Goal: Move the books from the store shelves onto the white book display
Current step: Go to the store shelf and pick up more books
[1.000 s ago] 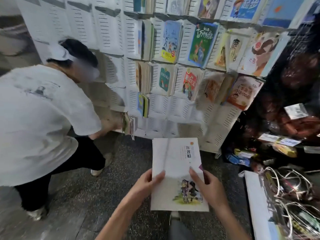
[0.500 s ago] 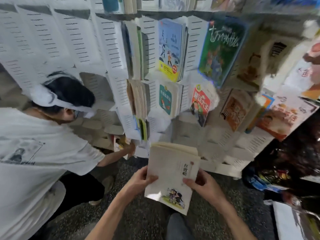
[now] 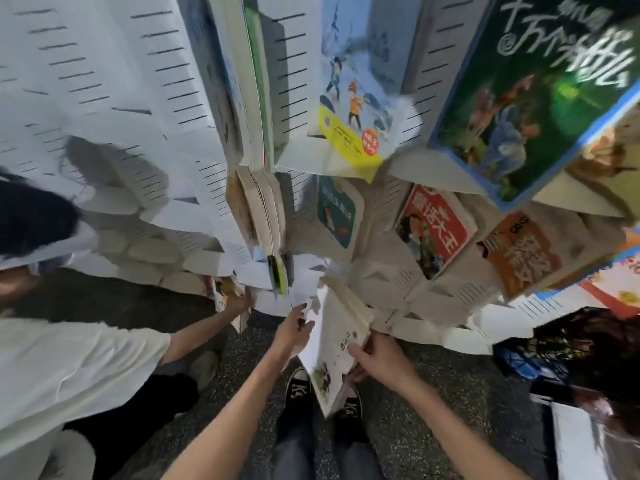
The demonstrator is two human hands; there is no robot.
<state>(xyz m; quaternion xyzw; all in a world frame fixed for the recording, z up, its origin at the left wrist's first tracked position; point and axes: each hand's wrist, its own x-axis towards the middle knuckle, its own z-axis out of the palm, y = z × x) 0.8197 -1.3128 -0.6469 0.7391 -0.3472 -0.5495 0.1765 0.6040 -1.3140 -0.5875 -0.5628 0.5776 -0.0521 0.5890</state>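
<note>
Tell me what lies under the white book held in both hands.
Below the white book show speckled dark floor and two black sneakers; the book covers part of the right sneaker and the floor between.

white slotted display (image 3: 104, 81), cream book (image 3: 337, 336), green cover (image 3: 540, 81)

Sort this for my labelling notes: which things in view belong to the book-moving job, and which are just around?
Job:
- cream book, held by left hand and right hand
- white book display
- green book already shelved

Just around:
- another person's arm
- black sneakers
- speckled floor
</note>
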